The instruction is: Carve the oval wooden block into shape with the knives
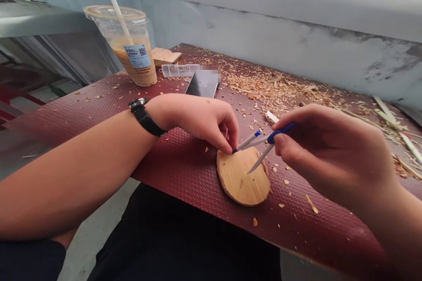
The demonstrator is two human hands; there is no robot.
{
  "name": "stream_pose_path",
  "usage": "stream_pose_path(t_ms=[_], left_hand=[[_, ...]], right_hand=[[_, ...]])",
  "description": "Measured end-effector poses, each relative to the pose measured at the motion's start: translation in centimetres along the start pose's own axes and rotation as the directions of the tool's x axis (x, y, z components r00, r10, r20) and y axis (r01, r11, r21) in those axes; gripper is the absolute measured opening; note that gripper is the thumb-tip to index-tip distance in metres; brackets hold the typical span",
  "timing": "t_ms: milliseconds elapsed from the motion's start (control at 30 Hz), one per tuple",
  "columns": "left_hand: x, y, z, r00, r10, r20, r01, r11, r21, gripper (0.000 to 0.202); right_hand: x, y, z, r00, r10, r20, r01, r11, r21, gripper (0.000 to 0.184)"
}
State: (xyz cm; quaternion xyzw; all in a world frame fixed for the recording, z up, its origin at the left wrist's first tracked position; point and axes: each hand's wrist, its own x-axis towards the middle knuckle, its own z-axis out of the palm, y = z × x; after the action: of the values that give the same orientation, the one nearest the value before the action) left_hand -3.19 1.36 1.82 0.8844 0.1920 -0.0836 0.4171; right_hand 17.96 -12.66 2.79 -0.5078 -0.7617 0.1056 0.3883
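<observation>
A round wooden disc point(242, 180) with a rough, chipped rim lies flat near the table's front edge. Over it stands a drawing compass point(260, 158) with white legs and blue plastic parts, its legs spread. One pointed leg comes down around the middle of the disc. My right hand point(336, 153) pinches the compass by its blue top between thumb and fingers. Thumb and forefinger of my left hand point(211, 120) are pressed together at the tip of the other leg, by the disc's far left rim. The fingertips partly hide that tip.
Wood shavings point(277, 88) cover the back of the dark red textured table point(184, 180). Beyond my left wrist are a phone point(202, 82), a clear plastic case point(180, 70), wooden blocks point(166, 56) and an iced drink cup point(141, 72) with a straw. A wall point(263, 30) borders the back.
</observation>
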Motion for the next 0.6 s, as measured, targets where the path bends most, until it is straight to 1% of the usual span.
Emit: stream_pose_path(t_ms=[167, 333, 467, 600], left_hand=[[0.10, -0.01, -0.09, 1.000, -0.029, 0.008, 0.029, 1.000, -0.003, 0.017], [0.10, 0.04, -0.16, 0.998, -0.067, 0.021, 0.067, 0.998, -0.014, 0.017], [0.08, 0.05, -0.14, 0.999, -0.039, 0.006, 0.039, 0.999, 0.002, 0.017], [0.11, 0.08, -0.16, 0.998, -0.056, 0.002, 0.056, 0.998, -0.025, 0.016]], right_hand=[[-0.07, -0.02, 0.06, 0.999, -0.035, -0.010, 0.034, 0.999, -0.033, 0.007], [0.03, -0.17, 0.09, 0.998, -0.067, 0.008, 0.067, 0.995, -0.071, 0.005], [0.08, -0.21, 0.10, 0.998, -0.070, 0.004, 0.070, 0.993, -0.092, 0.003], [0.03, -0.28, 0.11, 0.998, -0.061, 0.001, 0.061, 0.993, -0.099, 0.004]])
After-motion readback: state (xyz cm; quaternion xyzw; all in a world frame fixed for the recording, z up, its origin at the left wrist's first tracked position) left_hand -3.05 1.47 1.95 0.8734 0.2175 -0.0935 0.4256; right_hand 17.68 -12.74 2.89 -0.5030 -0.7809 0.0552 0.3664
